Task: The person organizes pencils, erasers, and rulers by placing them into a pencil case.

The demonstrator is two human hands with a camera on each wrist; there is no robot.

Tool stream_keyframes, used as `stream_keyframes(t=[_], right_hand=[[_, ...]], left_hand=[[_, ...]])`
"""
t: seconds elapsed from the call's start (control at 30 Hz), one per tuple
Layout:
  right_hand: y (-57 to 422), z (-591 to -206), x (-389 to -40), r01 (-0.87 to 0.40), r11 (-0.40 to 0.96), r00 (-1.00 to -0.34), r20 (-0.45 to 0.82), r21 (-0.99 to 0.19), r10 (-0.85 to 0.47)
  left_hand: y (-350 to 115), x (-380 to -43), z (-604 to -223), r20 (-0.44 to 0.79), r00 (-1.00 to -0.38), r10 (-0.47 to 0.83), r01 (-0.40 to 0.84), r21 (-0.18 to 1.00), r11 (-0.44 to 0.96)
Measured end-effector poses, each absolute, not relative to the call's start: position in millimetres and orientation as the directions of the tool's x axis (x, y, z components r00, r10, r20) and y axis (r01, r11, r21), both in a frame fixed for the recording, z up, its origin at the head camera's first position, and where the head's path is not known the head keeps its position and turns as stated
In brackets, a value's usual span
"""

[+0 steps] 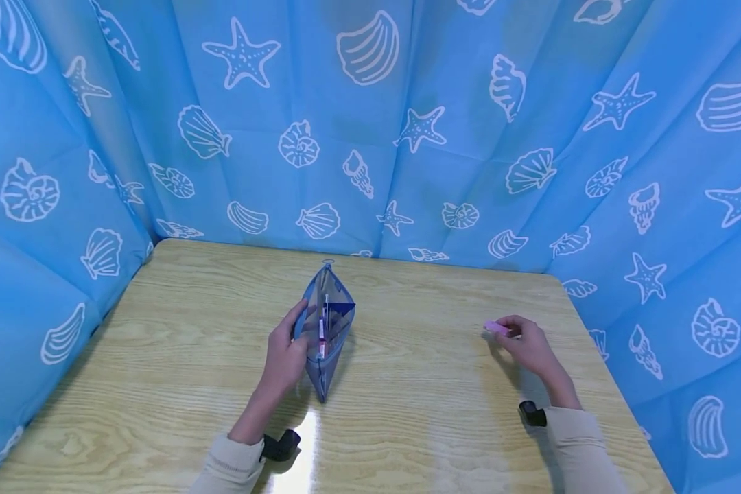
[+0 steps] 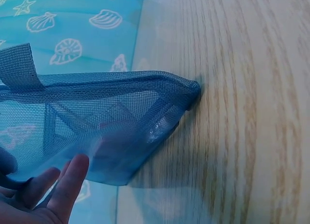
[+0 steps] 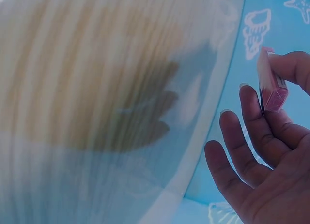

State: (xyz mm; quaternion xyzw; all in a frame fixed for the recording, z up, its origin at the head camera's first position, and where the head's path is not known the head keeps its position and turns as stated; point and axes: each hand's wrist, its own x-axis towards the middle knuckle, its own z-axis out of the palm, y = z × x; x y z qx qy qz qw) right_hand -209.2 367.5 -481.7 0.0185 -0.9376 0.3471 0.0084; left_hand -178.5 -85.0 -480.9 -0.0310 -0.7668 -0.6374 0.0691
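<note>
A blue mesh pouch (image 1: 323, 376) stands on the table with its mouth gaping upward. My left hand (image 1: 286, 351) grips its left side, thumb toward the near part of the rim. Inside lie slim pen-like items (image 1: 322, 329) and a dark blue flat piece (image 1: 341, 308), partly hidden by the walls. In the left wrist view the mesh wall (image 2: 111, 112) and some fingers show. Over the table's right part, my right hand (image 1: 531, 348) pinches a small pink rectangular block (image 3: 272, 86) between thumb and index finger, its other fingers spread. Print shows on its side, too small to read.
The wooden table (image 1: 407, 412) reaches to a blue shell-patterned curtain (image 1: 370, 137) at the back and both sides. A black wrist camera (image 1: 280, 446) sits at the left cuff and another wrist camera (image 1: 533, 414) at the right.
</note>
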Motion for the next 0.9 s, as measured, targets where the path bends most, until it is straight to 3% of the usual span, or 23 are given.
stream_keyframes(t=[0.9], right_hand=[[255.8,-490.1,-232.2,-0.159,0.635,-0.979,0.035,-0.756,-0.203]], left_hand=[[-83.2,-178.0,-478.5,0.151,-0.988,-0.042,0.140,0.969,0.203]])
